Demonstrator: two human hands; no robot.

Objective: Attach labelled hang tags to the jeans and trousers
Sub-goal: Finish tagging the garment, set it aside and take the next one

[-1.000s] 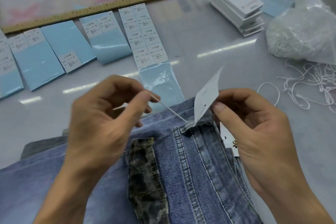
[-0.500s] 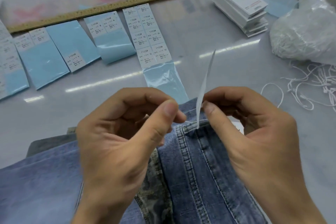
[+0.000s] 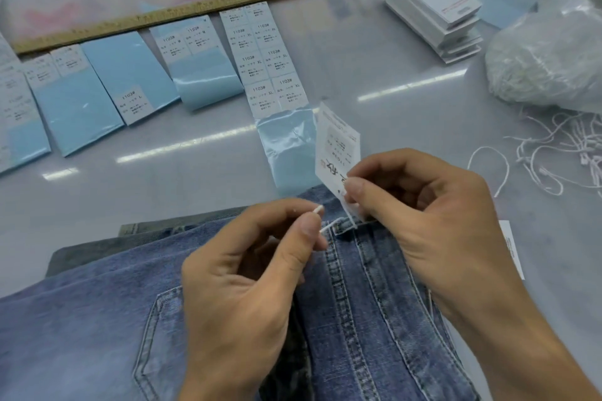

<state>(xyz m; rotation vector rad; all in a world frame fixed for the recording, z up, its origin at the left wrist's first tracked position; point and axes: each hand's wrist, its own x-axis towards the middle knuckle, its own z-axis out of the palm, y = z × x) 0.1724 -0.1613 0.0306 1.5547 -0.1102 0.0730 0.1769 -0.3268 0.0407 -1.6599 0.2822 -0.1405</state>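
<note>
Jeans (image 3: 97, 329) spread across the bottom of the frame, waistband toward the top, belt loop (image 3: 347, 225) at centre right between the two hands. Left hand (image 3: 247, 270) at lower centre, thumb and forefinger pinched shut on the string (image 3: 321, 210), white tip poking out up and right of the fingertips. String running short, down and right from that pinch to the loop; whether it passes under the loop, cannot tell for sure. Right hand (image 3: 423, 225) just across, pinching the tag (image 3: 335, 150) by its lower end, other fingers curled in below. Tag standing up from the loop, long axis running up and slightly left, printed face toward the camera.

Judging the step: string end wants joining at the tag end, so the gap that counts lies up and right of the left fingertips, toward the right thumb. Left hand nearer the loose tip, right hand nearer the tag hole. Very little slack, so a short move only.

Further out, bare table above the waistband gives room. Label sheets (image 3: 264, 55) in a row at upper left and centre, ruler (image 3: 208, 5) behind them. Loose strings (image 3: 560, 153) at right edge, bag (image 3: 547, 58) above, tag stack (image 3: 430, 6) at upper right, all well apart from the hands.
</note>
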